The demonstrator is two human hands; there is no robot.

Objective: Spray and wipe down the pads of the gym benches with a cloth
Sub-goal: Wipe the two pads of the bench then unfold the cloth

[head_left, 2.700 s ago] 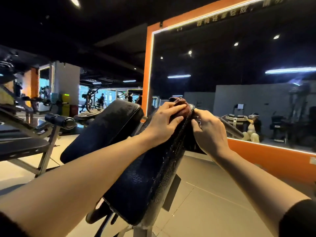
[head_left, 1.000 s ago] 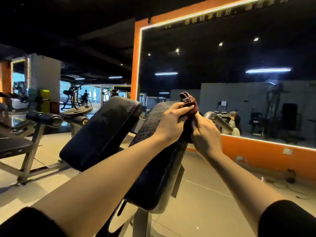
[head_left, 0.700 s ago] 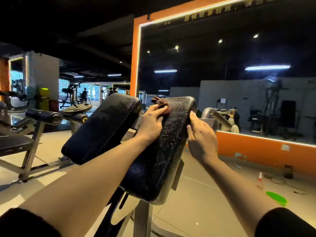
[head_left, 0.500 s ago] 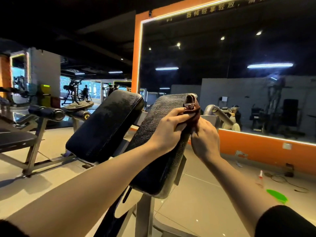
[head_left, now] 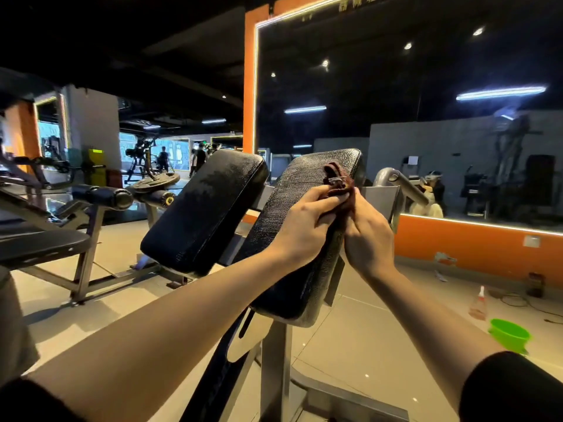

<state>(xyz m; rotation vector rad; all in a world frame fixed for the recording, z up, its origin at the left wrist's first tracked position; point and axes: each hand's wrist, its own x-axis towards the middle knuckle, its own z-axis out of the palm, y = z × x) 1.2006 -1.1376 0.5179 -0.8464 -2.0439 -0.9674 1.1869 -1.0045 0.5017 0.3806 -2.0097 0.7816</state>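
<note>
Pad (head_left: 292, 239): black, frame centre, long axis tilted, top toward upper right.
Cloth (head_left: 338, 181): dark red, at pad's upper right edge.
Left hand (head_left: 307, 226): fingers curled, gripping cloth.
Right hand (head_left: 368, 236): pinching cloth.
Writing: sign above mirror (head_left: 426, 86), unreadable.

A green bowl (head_left: 509, 333) sits on the tiled floor (head_left: 365, 336) beneath an orange-framed mirror (head_left: 426, 102)

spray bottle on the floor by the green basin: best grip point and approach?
Take the spray bottle by its body below the narrow white-tipped top, coming from above on the side away from the green basin. It stands upright on the floor, body widest low down.
</note>
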